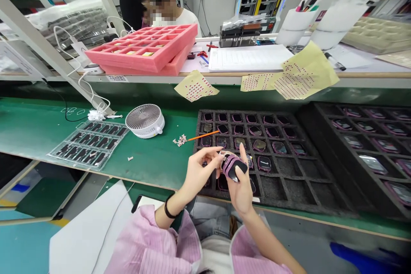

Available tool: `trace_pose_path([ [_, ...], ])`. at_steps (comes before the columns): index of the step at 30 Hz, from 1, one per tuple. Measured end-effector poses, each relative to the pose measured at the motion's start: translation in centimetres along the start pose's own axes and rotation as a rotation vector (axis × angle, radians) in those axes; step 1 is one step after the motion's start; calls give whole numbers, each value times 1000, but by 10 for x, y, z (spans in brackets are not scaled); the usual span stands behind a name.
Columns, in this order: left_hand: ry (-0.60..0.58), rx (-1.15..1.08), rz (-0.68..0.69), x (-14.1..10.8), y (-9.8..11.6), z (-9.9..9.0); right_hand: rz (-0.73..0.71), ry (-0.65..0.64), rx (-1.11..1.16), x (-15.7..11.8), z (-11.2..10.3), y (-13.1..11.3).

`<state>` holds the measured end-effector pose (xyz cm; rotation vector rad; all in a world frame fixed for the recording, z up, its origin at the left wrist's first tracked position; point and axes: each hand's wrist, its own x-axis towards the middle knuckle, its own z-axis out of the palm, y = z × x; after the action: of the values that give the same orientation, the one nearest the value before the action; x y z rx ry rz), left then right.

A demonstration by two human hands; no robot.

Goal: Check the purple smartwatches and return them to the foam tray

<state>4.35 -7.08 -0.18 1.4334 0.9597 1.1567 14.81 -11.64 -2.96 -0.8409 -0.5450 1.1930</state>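
My right hand (241, 188) holds a purple-framed watch-like part (233, 168) with a dark glossy face, above the near side of a black foam tray (289, 184). My left hand (202, 170) meets it from the left, thumb and index finger pinched at the part's edge; whatever small piece is between those fingertips is too small to make out. Similar dark-faced parts sit in many of the tray's compartments. An orange stick (203, 135) lies with one end on the tray and the other by a little pile of small pale pieces (180, 140).
A round fan (145, 120) and a clear tray of black pieces (91, 144) stand left on the green table (150, 158). Another foam tray (372, 137) is at right. Pink trays (154, 62) and papers (248, 58) lie on the shelf; people are beyond.
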Motion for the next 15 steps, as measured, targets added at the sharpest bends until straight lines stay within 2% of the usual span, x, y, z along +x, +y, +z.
trace_pose_path([
  [4,11,-45,-54,-7,-2,10,-22,25,-33,0,-3,1],
  [11,116,17,66,-9,-4,10,-4,7,-40,1,-7,6],
  [15,129,29,67,-11,-7,13,-34,14,-102,0,-10,11],
])
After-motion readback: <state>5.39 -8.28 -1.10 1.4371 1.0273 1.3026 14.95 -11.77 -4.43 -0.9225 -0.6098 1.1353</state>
